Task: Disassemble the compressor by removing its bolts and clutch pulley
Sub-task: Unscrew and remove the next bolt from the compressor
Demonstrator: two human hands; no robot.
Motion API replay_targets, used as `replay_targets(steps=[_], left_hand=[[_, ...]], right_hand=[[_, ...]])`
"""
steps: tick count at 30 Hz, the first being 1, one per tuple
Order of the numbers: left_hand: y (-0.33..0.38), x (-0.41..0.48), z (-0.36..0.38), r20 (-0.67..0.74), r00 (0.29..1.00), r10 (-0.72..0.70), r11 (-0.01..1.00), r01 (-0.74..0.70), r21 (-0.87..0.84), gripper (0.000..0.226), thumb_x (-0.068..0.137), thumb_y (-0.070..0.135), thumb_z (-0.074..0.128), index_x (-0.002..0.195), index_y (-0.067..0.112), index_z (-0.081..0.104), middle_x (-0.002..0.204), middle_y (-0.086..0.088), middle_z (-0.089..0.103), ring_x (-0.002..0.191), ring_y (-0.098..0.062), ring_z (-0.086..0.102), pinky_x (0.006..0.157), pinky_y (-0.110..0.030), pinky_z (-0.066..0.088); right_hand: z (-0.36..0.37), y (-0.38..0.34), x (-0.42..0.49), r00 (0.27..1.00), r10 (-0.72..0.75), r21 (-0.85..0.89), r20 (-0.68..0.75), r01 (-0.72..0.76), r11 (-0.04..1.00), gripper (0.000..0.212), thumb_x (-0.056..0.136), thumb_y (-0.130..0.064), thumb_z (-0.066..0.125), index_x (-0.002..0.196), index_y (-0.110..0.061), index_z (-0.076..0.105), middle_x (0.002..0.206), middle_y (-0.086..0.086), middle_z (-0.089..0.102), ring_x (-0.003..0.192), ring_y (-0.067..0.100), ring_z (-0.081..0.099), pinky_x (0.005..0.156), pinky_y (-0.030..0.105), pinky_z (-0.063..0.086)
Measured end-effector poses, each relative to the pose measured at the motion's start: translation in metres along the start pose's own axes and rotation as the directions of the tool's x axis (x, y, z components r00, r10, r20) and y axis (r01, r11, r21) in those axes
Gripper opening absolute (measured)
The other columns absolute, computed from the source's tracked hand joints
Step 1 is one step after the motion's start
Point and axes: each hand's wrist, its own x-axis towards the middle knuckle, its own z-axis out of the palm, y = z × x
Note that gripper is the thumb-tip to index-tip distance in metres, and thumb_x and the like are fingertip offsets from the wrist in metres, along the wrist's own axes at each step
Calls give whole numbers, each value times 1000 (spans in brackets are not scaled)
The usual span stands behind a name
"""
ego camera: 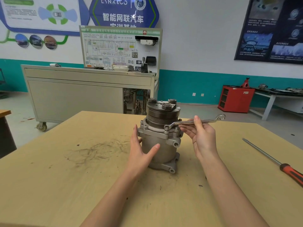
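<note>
Wood table [65,177]: L hand [139,149] flat-open on compressor [165,155], R fingers [197,122] pinch-tight round wrench [180,123].

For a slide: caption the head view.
Left hand steadies upright grey metal compressor; right hand holds silver ring spanner on a flange bolt.

"LYNK&CO" and, below it, "智能网联汽车" are read on the blue hexagonal wall sign [124,12], "HV" is read on the wiring-diagram board [120,46], and the dark poster [270,30] print is recorded as illegible.
</note>
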Motion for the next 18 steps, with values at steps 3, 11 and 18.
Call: replay_targets(steps=[3,11,18], left_hand=[[0,-1,-1,6,1000,1,1000,-1,-5,102,68,67,67,140,56,-6,157,17,7,138,-14,29,110,-38,34],[0,0,-1,3,1000,-3,1000,3,0,104,68,67,67,141,56,-5,158,18,6,139,-16,30,109,-39,34],[0,-1,0,-5,1000,2,1000,-2,10,102,70,63,67,142,54,-5,158,17,6,139,-17,31,109,-39,35]], right_hand=[[1,-2,0,1000,-16,-20,-11,16,1000,25,97,-17,47,83,-2,61,69,10,72,67,23,71,57,23,56],[5,-6,-4,994,-96,-108,-53,90,990,23,97,-15,48,84,0,60,71,13,70,63,23,71,55,23,56],[17,-27,2,962,-254,-455,102,272,848,23,97,-17,48,75,-14,55,69,8,68,59,19,70,59,29,58]])
